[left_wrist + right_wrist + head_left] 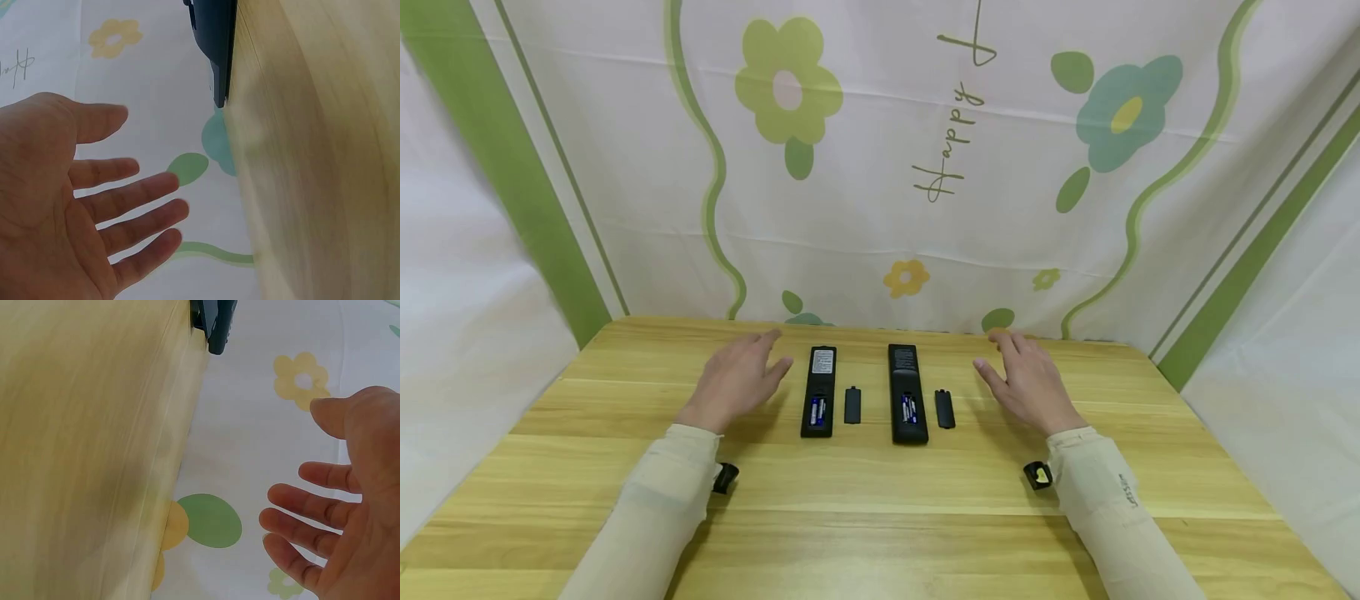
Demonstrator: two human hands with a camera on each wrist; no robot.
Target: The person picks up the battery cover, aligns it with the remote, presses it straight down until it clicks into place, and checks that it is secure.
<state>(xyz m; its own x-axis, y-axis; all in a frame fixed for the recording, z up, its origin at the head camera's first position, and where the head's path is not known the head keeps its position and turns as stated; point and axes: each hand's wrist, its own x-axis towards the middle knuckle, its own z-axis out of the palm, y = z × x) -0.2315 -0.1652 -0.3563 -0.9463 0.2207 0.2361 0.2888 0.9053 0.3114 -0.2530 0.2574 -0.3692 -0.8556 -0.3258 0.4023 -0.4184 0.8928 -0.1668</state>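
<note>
Inspecting the wooden tabletop (865,500), we find a white-labelled black remote control (821,387) and, to its right, a second black remote control (906,384), both back up with batteries visible in uncovered compartments. We note one battery cover (852,406) between the remotes and another battery cover (945,409) just right of the second. We record the left hand (733,379) and right hand (1028,383) as released, fingers extended, flanking the row, apart from every item.
</note>
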